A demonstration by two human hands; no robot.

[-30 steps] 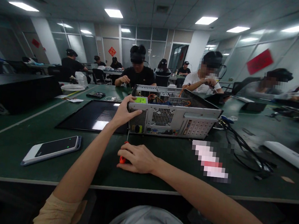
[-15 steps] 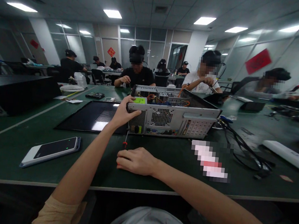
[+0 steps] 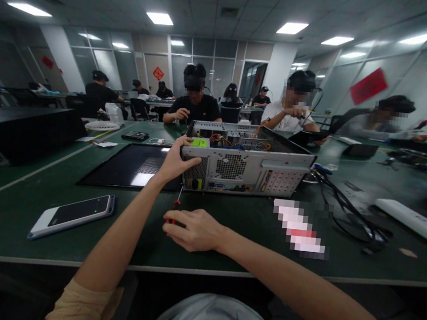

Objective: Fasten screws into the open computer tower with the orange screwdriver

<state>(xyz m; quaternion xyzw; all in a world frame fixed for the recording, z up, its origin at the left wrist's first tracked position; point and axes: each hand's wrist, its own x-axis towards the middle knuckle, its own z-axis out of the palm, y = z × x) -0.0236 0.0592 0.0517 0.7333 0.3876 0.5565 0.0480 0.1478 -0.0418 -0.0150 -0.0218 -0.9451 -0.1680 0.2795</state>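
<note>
An opened computer case (image 3: 250,156) lies on its side in front of me, its rear panel facing me and wires showing inside. My left hand (image 3: 177,162) grips its near left corner, fingers over the top edge beside a green label and thumb against the rear panel. Low at that corner, my right hand (image 3: 196,229) is wrapped around a red-and-black screwdriver (image 3: 176,205). Its thin shaft points up at the case's lower left corner; whether the tip touches a screw is too small to tell. A black side panel (image 3: 129,166) lies flat to the left of the case.
A white device with a dark screen (image 3: 74,211) lies at front left. Black cables (image 3: 345,214) and a white bar-shaped device (image 3: 411,221) are on the right. Another black case (image 3: 26,130) stands at far left. Co-workers (image 3: 195,99) sit across the green table (image 3: 131,250).
My right hand has shifted slightly and its grip on the screwdriver has turned, so more of the handle shows. My left hand and the case have stayed put.
</note>
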